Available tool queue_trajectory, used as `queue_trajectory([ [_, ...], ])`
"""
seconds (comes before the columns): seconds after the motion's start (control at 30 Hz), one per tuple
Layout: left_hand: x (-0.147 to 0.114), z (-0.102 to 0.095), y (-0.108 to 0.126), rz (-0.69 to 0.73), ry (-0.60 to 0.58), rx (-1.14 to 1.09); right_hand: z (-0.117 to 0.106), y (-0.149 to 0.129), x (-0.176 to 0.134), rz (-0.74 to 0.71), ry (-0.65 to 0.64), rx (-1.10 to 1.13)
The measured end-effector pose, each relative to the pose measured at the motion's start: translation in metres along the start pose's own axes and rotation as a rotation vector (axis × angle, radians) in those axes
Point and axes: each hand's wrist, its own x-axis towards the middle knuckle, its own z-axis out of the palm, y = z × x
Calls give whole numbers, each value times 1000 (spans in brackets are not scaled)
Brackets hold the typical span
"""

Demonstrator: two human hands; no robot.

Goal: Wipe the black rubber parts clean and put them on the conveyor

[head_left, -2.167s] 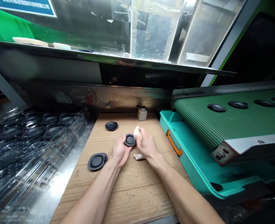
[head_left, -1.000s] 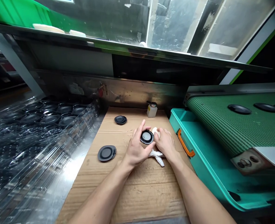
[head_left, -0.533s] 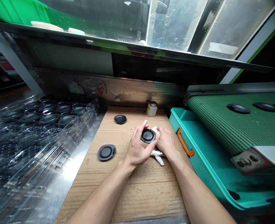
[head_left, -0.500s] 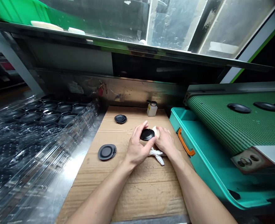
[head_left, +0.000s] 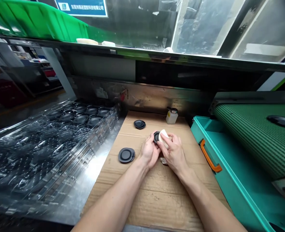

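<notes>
My left hand (head_left: 150, 149) is closed around a round black plastic lid (head_left: 156, 137), tilted toward me. In my right hand (head_left: 175, 149) is a white pad (head_left: 163, 138), its edge pressed against the lid's face. Part of the lid is hidden behind the pad and fingers. Below my right hand, a bit of white cloth (head_left: 164, 161) lies mostly covered on the cardboard. Left of my hands are two small piles of black lids, a nearer pile (head_left: 126, 155) and a farther pile (head_left: 139, 124).
A small bottle (head_left: 171, 116) stands at the back of the cardboard (head_left: 152, 206). Clear trays (head_left: 48, 138) with black round parts are on the left. At right are a teal bin (head_left: 210, 141) with an orange handle and a green conveyor (head_left: 251, 129) carrying a black lid (head_left: 281, 121).
My left hand has turned the lid so its recessed face shows. My right hand has brought the white pad onto it. The camera view has swung left.
</notes>
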Motion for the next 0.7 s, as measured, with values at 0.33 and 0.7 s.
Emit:
queue_trajectory([
  [0.33,0,-1,-2,42,0,167,-4,9,1,1,-31,-54],
  [0.7,-6,5,36,332,99,685,-7,48,8,164,-29,-79],
])
